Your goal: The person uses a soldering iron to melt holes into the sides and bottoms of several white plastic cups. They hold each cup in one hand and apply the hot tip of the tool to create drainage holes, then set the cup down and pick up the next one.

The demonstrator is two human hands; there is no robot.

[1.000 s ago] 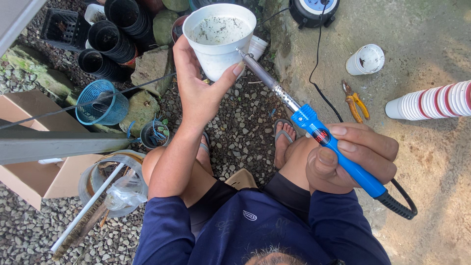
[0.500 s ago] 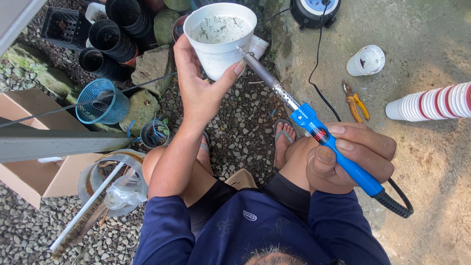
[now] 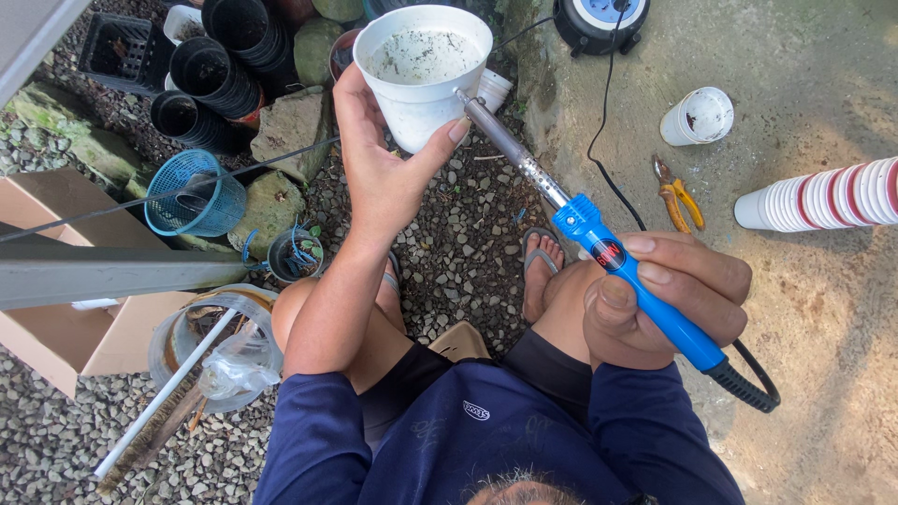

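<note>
The left hand (image 3: pixel 379 178) grips a white plastic cup (image 3: pixel 421 70) from below, held up at the far centre over the gravel. The right hand (image 3: pixel 669 304) is closed around the blue handle of a soldering iron (image 3: pixel 599 243), whose metal tip touches the cup's right wall. Yellow-handled pliers (image 3: pixel 675 194) lie on the concrete to the right.
</note>
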